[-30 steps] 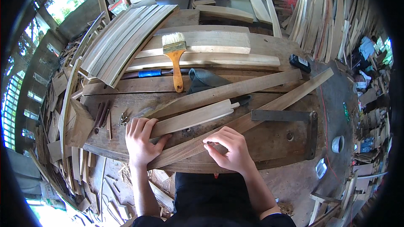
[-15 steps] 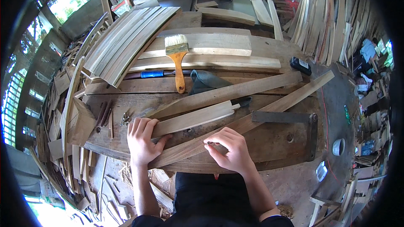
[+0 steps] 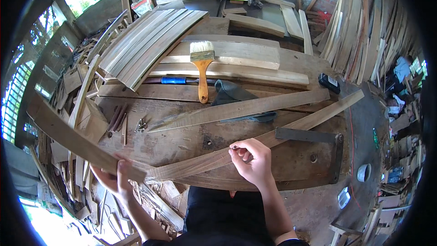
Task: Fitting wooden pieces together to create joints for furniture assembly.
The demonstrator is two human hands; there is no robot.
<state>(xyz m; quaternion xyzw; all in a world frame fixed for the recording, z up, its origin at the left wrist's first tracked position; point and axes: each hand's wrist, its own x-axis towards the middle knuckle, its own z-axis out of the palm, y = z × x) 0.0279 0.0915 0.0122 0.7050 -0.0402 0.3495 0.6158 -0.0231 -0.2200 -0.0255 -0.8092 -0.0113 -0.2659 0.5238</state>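
My left hand [image 3: 117, 181] grips a wooden strip [image 3: 75, 142] near its lower end. The strip is tilted, its far end raised out over the bench's left side. My right hand [image 3: 253, 160] is closed in a pinch above a long wooden slat [image 3: 200, 163]; a small dark thing shows at the fingertips, too small to name. That slat runs diagonally across the workbench [image 3: 177, 146]. On its right part lies a metal try square [image 3: 305, 135]. Another wooden slat [image 3: 246, 108] rests farther back.
A paintbrush [image 3: 202, 75] lies mid-bench by a dark cloth [image 3: 230, 92] and a blue-handled tool [image 3: 173, 80]. Small metal pieces [image 3: 141, 125] lie at left. Boards [image 3: 150, 41] are stacked behind; a black device [image 3: 328, 83] sits at the right edge.
My left hand has lifted the wooden strip off the bench and swung it to the left and nearer me. My right hand keeps its pinch, nearly in place. The view has shifted slightly.
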